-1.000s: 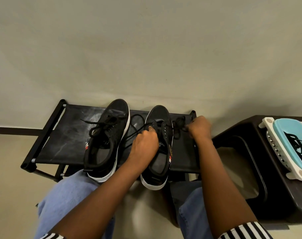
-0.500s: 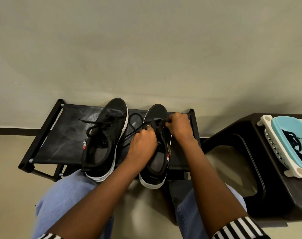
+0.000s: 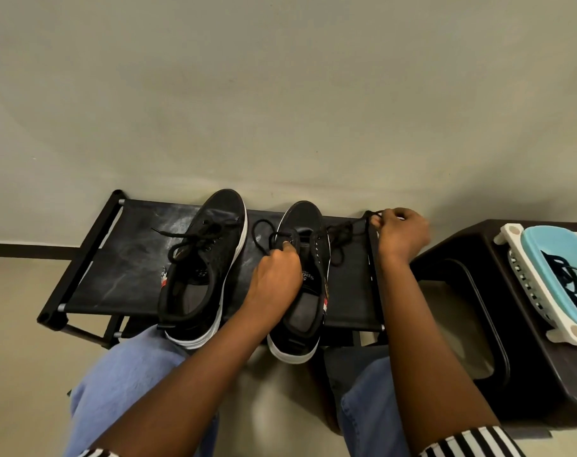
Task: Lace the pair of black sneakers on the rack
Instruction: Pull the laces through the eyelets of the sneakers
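Two black sneakers sit side by side on the black fabric shelf of the rack (image 3: 92,275), toes toward the wall, heels hanging just over the near edge. The left sneaker (image 3: 203,268) has its lace threaded and lying loose over the tongue. The right sneaker (image 3: 302,291) is the one under the hands. The left hand (image 3: 274,282) rests on its open throat, fingers curled down and pinching the lace (image 3: 341,234) near the upper eyelets, with a loop of it arching out to the left of the knuckles. The right hand (image 3: 401,234) is off to the side, over the rack's far right corner post, thumb and fingers closed together on the other end of the same lace, which runs from the shoe across to it in a slack, slightly tangled line. The hands are well apart.

The person's knees in light blue jeans are just below the rack, striped cuffs at the forearms. To the right stands a dark plastic stool (image 3: 498,324), and on it a white and pale blue basket (image 3: 518,282) holding more black laces.
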